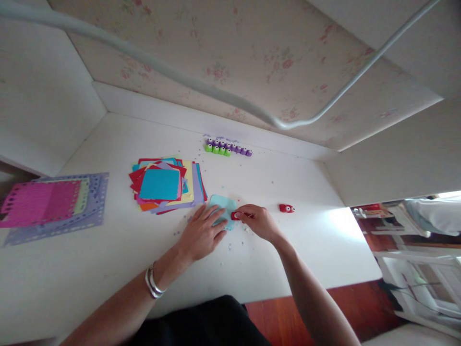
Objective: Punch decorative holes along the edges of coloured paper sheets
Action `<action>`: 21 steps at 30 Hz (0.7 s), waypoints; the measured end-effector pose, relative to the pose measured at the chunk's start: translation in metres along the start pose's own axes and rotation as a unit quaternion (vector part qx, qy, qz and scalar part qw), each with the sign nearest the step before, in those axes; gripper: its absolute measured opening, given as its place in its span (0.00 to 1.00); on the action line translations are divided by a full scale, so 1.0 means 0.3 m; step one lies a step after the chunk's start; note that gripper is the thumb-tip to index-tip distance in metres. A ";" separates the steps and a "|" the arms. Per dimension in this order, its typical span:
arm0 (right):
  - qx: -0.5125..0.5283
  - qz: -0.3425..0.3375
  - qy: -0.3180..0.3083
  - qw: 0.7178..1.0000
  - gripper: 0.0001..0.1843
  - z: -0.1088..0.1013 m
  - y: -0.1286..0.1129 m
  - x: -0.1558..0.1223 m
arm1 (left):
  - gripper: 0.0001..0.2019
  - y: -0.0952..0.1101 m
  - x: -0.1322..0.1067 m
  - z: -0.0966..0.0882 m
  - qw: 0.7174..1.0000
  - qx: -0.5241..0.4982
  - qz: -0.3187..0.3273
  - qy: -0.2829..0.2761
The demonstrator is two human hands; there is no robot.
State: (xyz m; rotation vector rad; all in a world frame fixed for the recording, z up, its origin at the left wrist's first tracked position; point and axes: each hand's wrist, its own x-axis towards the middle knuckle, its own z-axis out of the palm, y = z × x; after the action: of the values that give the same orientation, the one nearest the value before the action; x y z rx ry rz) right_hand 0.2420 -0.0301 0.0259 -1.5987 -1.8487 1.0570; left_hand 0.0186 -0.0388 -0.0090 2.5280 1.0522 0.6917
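A light blue sheet of paper (226, 202) lies on the white table in front of me. My left hand (201, 230) rests on its left part, fingers spread and lying flat. At the sheet's right edge, my right hand (257, 221) is closed on a small red paper punch (235, 216), partly hidden by the fingers. Whether the paper sits inside the punch's slot I cannot tell. Off to the right stands a second red punch (287, 208) with two round white eyes. Tiny paper cut-outs (246, 229) are scattered around the sheet.
Left of my hands is a stack of coloured paper (160, 185). Farther left lie pink and purple sheets (57, 202) with punched edges. Purple punches (239, 149) and green punches (218, 150) line up near the wall. A white cable (230, 96) hangs across the view.
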 end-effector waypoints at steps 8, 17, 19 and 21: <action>-0.013 0.001 -0.021 1.000 0.11 -0.001 -0.006 -0.018 | 0.13 0.007 0.004 0.025 1.000 0.002 -0.022 0.004; -0.023 0.009 -0.018 1.000 0.11 0.002 -0.014 -0.018 | 0.13 0.005 -0.002 0.029 1.000 0.007 -0.025 -0.005; -0.023 0.014 -0.021 0.999 0.10 0.001 -0.013 -0.017 | 0.13 0.005 -0.003 0.030 1.000 0.007 -0.026 -0.004; -0.024 0.022 -0.020 0.999 0.10 0.003 -0.010 -0.016 | 0.13 0.004 -0.004 0.030 1.000 0.007 -0.024 0.000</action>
State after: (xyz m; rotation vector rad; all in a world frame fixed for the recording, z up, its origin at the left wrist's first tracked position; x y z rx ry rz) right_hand 0.2404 -0.0350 0.0283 -1.6632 -1.8859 1.0785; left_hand 0.0235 -0.0415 -0.0163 2.5054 1.1182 0.6725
